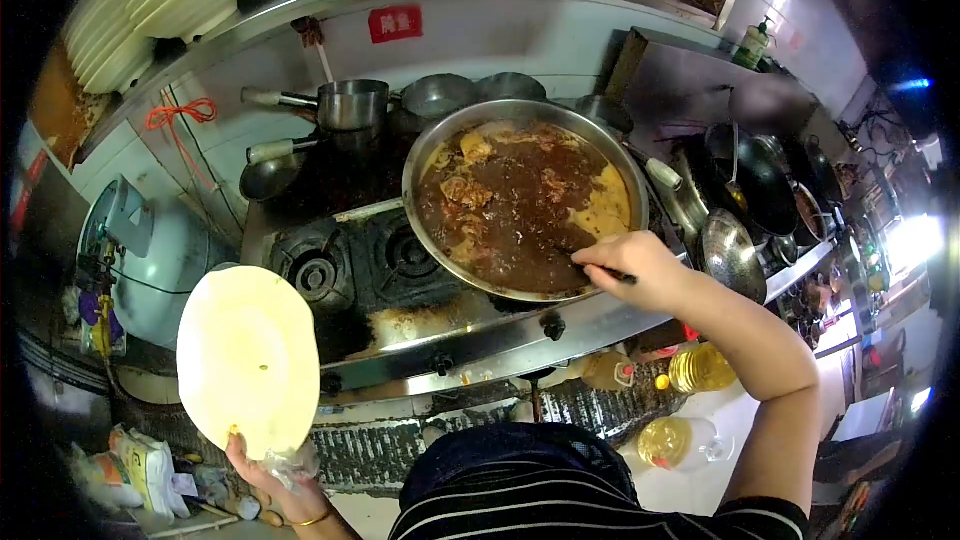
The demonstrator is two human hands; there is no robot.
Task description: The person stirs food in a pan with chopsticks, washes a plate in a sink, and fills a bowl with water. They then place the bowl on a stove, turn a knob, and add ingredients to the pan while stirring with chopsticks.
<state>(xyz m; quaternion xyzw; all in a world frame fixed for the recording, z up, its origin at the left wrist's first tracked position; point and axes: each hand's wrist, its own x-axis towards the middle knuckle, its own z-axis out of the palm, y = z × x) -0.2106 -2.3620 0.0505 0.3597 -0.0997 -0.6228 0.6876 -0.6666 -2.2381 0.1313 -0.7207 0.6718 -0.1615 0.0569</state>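
Head view: wide metal pot (520, 111) on the stove (420, 325), holding dark broth (530, 250) and browned pieces (466, 192); right hand (645, 262), closed on a thin dark handle (627, 279), over the pot's near-right rim, far end of the handle indistinct; left hand (262, 482), gripping the edge of a pale plate (250, 330), left of the pot and apart from it; saucepan (353, 105), behind-left of the pot; step in hand, as judged: working the pot's contents; next move probably calls for steady handling at the pot's rim, plate near and level.
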